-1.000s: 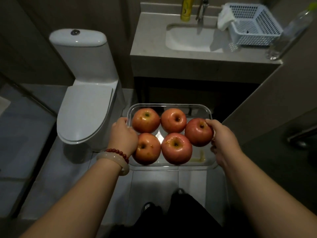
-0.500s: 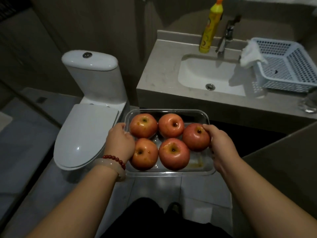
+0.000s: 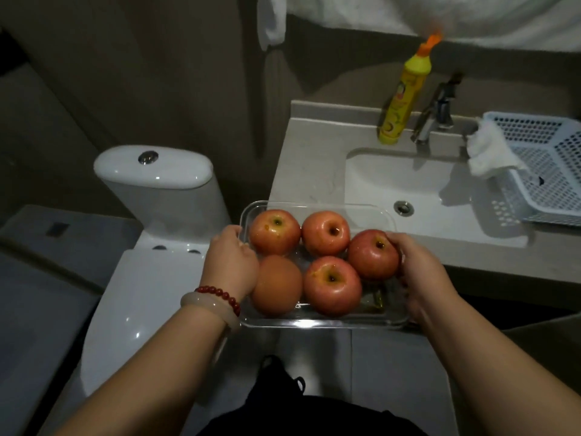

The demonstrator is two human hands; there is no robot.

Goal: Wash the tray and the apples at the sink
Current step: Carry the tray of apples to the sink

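Note:
A clear glass tray (image 3: 314,324) with several red apples (image 3: 331,284) in it is held in the air in front of the counter, its far edge just over the counter's front left corner. My left hand (image 3: 231,262) grips the tray's left rim. My right hand (image 3: 418,272) grips the right rim, with the fingers against the rightmost apple (image 3: 371,254). A yellowish smear lies on the tray floor at the right. The white sink (image 3: 402,184) is beyond the tray to the right, and its tap (image 3: 435,116) stands behind the basin.
A yellow bottle (image 3: 401,102) stands left of the tap. A white perforated basket (image 3: 547,171) with a white cloth (image 3: 489,151) over its rim sits right of the sink. A white toilet (image 3: 147,247) is at the left, close to my left arm. Tiled floor lies below.
The tray and both hands have come closer to the counter and sink. The view has tilted upward, so the sink looks nearer and larger. The grip on both rims is unchanged.

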